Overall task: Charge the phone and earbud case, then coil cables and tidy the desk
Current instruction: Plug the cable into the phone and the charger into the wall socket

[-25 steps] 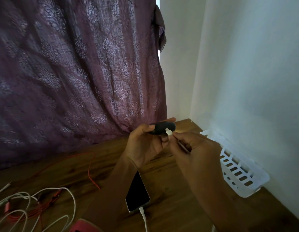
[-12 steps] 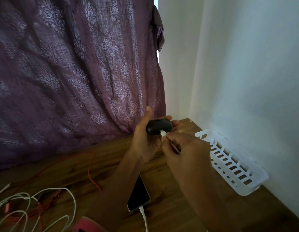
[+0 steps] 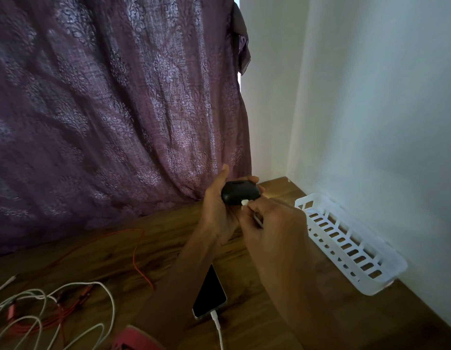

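Gripping the black earbud case (image 3: 241, 193), left hand (image 3: 218, 219) holds it above the desk (image 3: 105, 253); right hand (image 3: 272, 223) pinches a white plug (image 3: 244, 202) at its lower edge. Phone (image 3: 210, 293) flat on desk below, white cable (image 3: 217, 327) attached.

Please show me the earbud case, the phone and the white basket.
earbud case (image 3: 241, 194), head view, on its dark front side.
phone (image 3: 210, 293), head view, middle of its dark screen.
white basket (image 3: 388, 277), head view, on its near end wall.

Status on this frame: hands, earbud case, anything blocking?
Left hand grips earbud case. Right hand pinches white plug at its edge, seating unclear. Phone on desk, cable in. No obstruction seen.
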`<state>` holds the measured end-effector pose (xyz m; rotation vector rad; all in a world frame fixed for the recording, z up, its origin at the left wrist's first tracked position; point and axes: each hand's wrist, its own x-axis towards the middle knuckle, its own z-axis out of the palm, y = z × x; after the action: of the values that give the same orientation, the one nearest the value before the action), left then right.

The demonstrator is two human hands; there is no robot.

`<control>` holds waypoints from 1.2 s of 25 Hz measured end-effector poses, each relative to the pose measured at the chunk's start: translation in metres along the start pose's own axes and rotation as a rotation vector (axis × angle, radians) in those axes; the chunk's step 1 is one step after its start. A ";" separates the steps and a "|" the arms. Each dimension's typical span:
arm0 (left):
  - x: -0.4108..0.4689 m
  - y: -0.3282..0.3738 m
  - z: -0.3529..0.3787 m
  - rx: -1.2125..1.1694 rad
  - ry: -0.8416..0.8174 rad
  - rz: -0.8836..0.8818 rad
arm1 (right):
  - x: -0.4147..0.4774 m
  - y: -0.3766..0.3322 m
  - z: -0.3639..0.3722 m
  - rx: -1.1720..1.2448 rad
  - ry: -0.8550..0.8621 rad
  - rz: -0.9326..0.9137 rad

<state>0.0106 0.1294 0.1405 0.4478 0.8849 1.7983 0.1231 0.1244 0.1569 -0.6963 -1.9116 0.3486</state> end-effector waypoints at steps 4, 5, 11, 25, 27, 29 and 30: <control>0.000 0.000 -0.002 0.049 0.009 0.031 | -0.003 -0.003 0.002 -0.012 -0.051 0.015; 0.000 0.001 -0.002 0.063 0.008 0.033 | -0.004 -0.003 0.002 -0.009 -0.052 0.009; 0.000 0.001 -0.007 0.068 -0.014 0.037 | -0.007 -0.002 0.008 0.006 0.007 -0.052; -0.006 -0.025 -0.036 0.693 0.091 0.115 | -0.019 0.074 0.021 0.788 -0.531 0.756; -0.007 -0.038 -0.043 0.832 0.182 0.086 | -0.025 0.089 0.032 0.735 -0.535 0.772; -0.005 -0.055 -0.061 0.814 0.217 0.019 | -0.037 0.105 0.052 0.638 -0.508 0.828; -0.003 -0.064 -0.072 0.796 0.220 0.002 | -0.044 0.112 0.061 0.597 -0.504 0.851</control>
<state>0.0047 0.1128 0.0456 0.7511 1.7584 1.4530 0.1167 0.1898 0.0393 -1.0354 -1.7057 1.6790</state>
